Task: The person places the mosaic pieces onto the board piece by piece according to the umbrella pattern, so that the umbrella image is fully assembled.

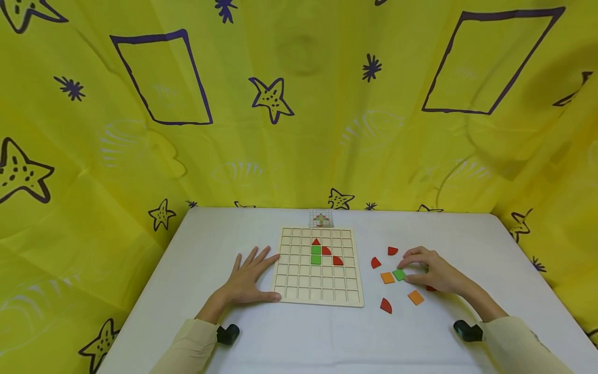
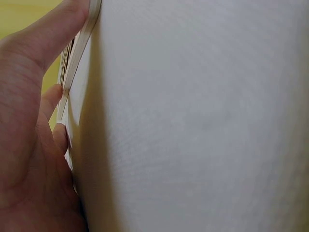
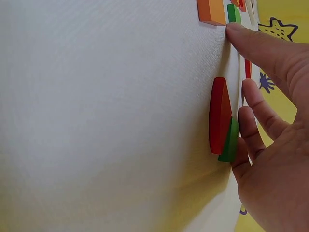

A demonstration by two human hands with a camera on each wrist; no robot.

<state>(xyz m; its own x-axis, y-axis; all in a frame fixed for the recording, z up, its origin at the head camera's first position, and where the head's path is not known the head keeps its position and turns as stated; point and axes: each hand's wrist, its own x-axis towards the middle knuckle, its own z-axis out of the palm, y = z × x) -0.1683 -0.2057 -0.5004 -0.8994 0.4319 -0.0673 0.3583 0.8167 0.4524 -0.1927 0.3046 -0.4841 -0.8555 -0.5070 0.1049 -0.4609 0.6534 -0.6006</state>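
Note:
My left hand point(image 1: 247, 278) lies spread at the left side of a pale wooden grid board point(image 1: 299, 291), thumb and fingertips at its edge. On the board are two green squares point(image 1: 316, 254), a red triangle point(image 1: 316, 242) and two red quarter-circles point(image 1: 338, 261). My right hand point(image 1: 434, 270) hovers low, thumb and index fingertips apart beside a loose green square point(image 1: 399, 274). In the right wrist view, the thumb tip point(image 3: 235, 31) is right at that green square point(image 3: 233, 13). Beneath the right hand, a red piece point(image 3: 219, 116) overlaps another green piece point(image 3: 232, 140).
Around the right hand lie two orange squares point(image 1: 388, 278) and several red quarter-circles point(image 1: 385, 305). A small pattern card point(image 1: 321, 218) stands behind the board on the white table point(image 1: 224, 228). A yellow patterned curtain point(image 1: 308, 156) hangs along the back and sides.

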